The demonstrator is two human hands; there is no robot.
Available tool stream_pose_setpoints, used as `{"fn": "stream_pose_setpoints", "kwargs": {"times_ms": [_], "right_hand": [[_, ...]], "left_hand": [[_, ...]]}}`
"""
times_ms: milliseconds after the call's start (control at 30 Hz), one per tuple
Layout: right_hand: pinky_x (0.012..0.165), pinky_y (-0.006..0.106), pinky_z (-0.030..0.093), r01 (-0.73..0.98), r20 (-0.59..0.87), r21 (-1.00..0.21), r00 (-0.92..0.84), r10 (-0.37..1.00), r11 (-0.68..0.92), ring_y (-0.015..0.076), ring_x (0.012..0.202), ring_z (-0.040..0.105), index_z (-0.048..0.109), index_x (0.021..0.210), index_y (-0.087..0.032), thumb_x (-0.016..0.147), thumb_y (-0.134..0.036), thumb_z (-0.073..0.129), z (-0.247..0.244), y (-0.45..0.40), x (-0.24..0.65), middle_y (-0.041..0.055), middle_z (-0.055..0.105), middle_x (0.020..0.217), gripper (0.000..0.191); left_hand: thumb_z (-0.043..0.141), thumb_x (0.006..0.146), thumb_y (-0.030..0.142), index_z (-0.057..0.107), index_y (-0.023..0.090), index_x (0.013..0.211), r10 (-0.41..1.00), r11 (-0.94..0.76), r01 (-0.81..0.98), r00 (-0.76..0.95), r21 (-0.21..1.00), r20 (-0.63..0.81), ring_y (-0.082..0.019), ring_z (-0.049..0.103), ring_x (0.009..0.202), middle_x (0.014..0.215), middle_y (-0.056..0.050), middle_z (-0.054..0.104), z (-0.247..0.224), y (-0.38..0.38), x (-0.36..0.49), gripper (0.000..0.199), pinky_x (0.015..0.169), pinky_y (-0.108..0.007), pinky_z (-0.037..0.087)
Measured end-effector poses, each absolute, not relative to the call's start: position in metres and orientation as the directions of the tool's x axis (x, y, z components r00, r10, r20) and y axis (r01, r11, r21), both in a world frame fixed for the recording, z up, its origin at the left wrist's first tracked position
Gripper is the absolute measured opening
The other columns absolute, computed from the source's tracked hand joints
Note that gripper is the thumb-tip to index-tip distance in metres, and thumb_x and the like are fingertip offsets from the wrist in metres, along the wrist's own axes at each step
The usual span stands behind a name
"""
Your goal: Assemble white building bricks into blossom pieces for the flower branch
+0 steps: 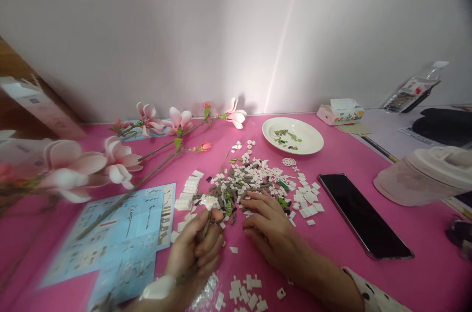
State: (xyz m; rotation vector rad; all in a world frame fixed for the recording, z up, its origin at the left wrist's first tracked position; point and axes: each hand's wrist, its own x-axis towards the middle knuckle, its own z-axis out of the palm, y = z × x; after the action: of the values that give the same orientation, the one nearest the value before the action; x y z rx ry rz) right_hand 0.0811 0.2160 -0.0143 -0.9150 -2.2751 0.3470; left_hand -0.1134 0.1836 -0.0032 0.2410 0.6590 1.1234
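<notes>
My left hand is closed round a thin brown building-block piece, partly hidden by the fingers. My right hand rests palm down at the near edge of a pile of small building bricks, its fingers stretched out over them and nothing visibly gripped. The pile mixes white, brown and green pieces. Flat white bricks lie loose to its right, and white plates are stacked to its left. More white pieces lie close to me, between the forearms.
Pink magnolia stems reach across the left side, above a blue instruction sheet. At the back, a white plate holds green pieces. A tissue box, a black phone, a lidded cup and a bottle stand or lie on the right.
</notes>
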Motion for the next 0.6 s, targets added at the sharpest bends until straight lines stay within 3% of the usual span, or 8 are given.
{"fn": "stream_pose_setpoints", "kwargs": {"times_ms": [100,200,400,600], "right_hand": [[0.106,0.050,0.037,0.459,0.511,-0.487,-0.541,0.668,0.743,0.0216,0.099,0.057,0.059,0.084,-0.019,0.091,-0.009,0.048,-0.013,0.215,0.078,0.0049,0.065,0.090,0.017],[0.101,0.048,0.040,0.467,0.509,-0.469,-0.551,0.661,0.750,0.0183,0.080,0.054,0.059,0.082,-0.019,0.093,-0.012,0.046,-0.014,0.216,0.073,0.0023,0.058,0.075,0.018],[0.102,0.052,0.038,0.595,0.475,-0.295,-0.588,0.655,0.748,0.0190,0.075,0.049,0.067,0.097,-0.018,0.092,-0.006,0.043,-0.022,0.220,0.067,0.0034,0.052,0.074,0.028],[0.105,0.054,0.032,0.586,0.417,-0.340,-0.608,0.676,0.736,0.0185,0.076,0.047,0.065,0.078,-0.017,0.088,-0.004,0.048,-0.019,0.218,0.069,0.0029,0.051,0.073,0.023]], "left_hand": [[0.079,0.072,0.039,0.074,0.015,0.077,0.890,0.432,-0.756,0.267,0.493,-0.371,-0.004,0.006,0.034,0.036,0.013,0.025,-0.003,0.185,-0.113,0.025,0.025,-0.011,0.018],[0.080,0.071,0.039,0.074,0.015,0.077,0.889,0.429,-0.760,0.261,0.488,-0.375,-0.004,0.007,0.034,0.036,0.013,0.026,-0.004,0.185,-0.113,0.026,0.025,-0.011,0.019],[0.080,0.070,0.040,0.074,0.015,0.078,0.887,0.427,-0.767,0.253,0.478,-0.386,-0.004,0.007,0.034,0.035,0.012,0.029,-0.006,0.184,-0.112,0.027,0.025,-0.011,0.019],[0.080,0.070,0.041,0.074,0.014,0.078,0.881,0.436,-0.768,0.260,0.468,-0.394,-0.003,0.007,0.033,0.034,0.012,0.030,-0.006,0.184,-0.113,0.028,0.024,-0.011,0.020]]}}
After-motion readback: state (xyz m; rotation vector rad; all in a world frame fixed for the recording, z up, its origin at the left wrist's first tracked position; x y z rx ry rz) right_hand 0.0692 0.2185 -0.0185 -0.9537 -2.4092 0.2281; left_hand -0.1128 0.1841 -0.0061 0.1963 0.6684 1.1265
